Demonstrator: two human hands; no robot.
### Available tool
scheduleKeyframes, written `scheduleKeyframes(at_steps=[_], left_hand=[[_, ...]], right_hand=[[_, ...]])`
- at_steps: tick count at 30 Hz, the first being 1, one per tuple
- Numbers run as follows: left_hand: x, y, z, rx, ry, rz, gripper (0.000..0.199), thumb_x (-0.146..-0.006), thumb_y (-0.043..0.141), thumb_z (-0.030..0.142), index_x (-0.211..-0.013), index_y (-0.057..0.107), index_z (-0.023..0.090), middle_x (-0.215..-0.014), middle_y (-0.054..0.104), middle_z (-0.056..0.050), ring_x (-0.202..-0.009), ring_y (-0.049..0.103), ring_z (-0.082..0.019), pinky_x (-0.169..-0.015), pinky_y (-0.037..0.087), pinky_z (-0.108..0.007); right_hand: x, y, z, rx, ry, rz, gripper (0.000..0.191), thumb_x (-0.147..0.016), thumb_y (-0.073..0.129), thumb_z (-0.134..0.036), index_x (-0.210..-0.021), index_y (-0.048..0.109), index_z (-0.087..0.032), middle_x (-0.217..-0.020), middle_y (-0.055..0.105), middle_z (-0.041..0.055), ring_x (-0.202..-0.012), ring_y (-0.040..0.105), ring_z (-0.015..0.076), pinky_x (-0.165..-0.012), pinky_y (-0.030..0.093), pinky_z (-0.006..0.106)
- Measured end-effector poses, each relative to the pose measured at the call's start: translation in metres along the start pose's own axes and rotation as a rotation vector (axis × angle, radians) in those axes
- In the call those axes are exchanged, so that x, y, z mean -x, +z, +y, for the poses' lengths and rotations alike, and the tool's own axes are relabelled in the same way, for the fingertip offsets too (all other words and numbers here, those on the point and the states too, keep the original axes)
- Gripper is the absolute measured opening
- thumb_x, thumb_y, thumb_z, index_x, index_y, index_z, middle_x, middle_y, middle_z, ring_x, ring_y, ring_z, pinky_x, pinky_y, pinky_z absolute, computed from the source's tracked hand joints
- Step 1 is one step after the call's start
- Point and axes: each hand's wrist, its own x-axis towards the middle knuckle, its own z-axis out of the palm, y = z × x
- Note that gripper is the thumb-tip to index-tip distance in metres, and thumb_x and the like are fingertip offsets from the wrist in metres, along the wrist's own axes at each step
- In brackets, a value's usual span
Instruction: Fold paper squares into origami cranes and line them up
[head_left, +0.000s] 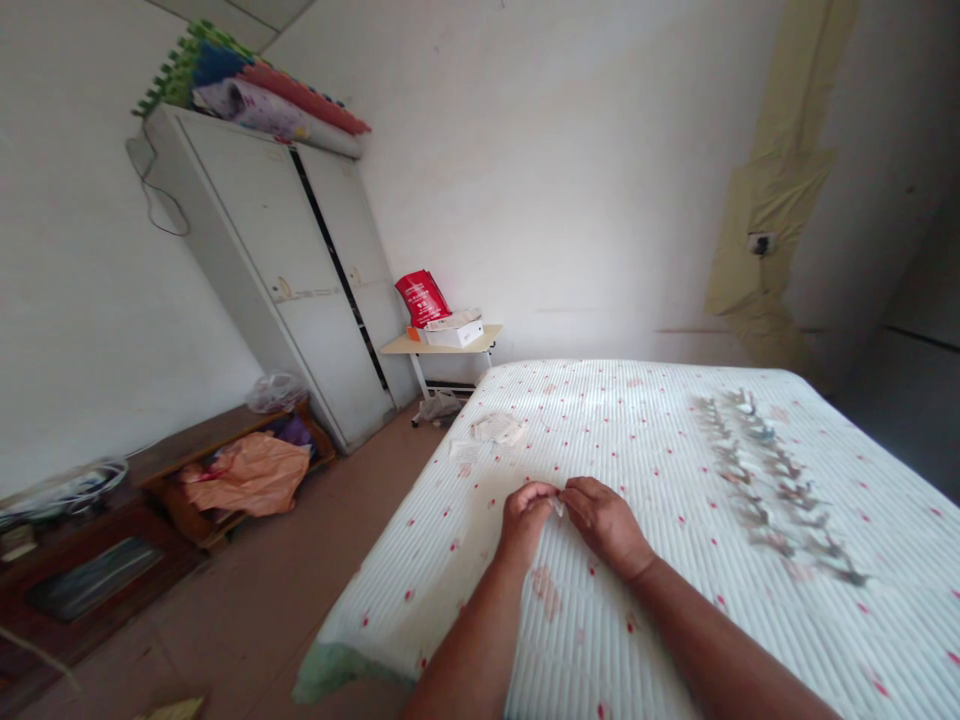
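My left hand (529, 510) and my right hand (604, 520) meet over a white quilted bed cover (645, 440) with red dots. Both are closed, their fingertips pinching a small, pale, translucent piece (557, 506) between them. Its exact shape is too small to tell. Beyond my left hand lie thin whitish papers or wrappers (499, 428) on the cover. To the right, several small greyish-green objects (757, 430) stand in slanting rows; they look blurred.
A small table (487, 338) with a red bag (422, 298) and a white box (455, 334) stands beyond the bed. A grey cabinet (262, 250) and a low wooden unit (105, 560) are at the left. A wall socket (762, 243) is at the right.
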Motion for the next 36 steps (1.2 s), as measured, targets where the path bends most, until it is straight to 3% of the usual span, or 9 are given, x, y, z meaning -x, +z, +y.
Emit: scheduleKeyframes(at_steps=[6, 15, 36], left_hand=[[0.001, 0.000, 0.001, 0.047, -0.029, -0.009, 0.021, -0.060, 0.055, 0.023, -0.075, 0.066, 0.013, -0.067, 0.064, -0.003, -0.065, 0.056, -0.015, -0.063, 0.041, -0.024], [0.000, 0.002, -0.002, -0.006, 0.003, 0.005, 0.019, -0.061, 0.058, 0.021, -0.076, 0.066, 0.012, -0.074, 0.067, -0.006, -0.074, 0.059, -0.018, -0.069, 0.044, -0.026], [-0.003, 0.001, -0.011, -0.079, 0.051, 0.019, 0.016, -0.069, 0.056, 0.027, -0.072, 0.063, 0.013, -0.066, 0.064, -0.003, -0.067, 0.056, -0.014, -0.065, 0.042, -0.022]], right_hand=[[0.003, 0.002, 0.005, -0.085, 0.082, -0.020, 0.021, -0.086, 0.043, -0.015, -0.085, 0.063, -0.016, -0.080, 0.063, 0.0069, -0.075, 0.058, 0.0153, -0.068, 0.048, 0.025], [0.002, 0.000, 0.004, -0.117, 0.095, -0.032, 0.026, -0.089, 0.038, -0.020, -0.083, 0.063, -0.016, -0.075, 0.061, 0.0062, -0.072, 0.058, 0.0143, -0.065, 0.047, 0.024], [0.002, -0.003, 0.002, -0.166, 0.173, -0.079, 0.028, -0.089, 0.036, -0.023, -0.084, 0.063, -0.018, -0.076, 0.063, 0.0054, -0.071, 0.060, 0.0142, -0.065, 0.047, 0.023]])
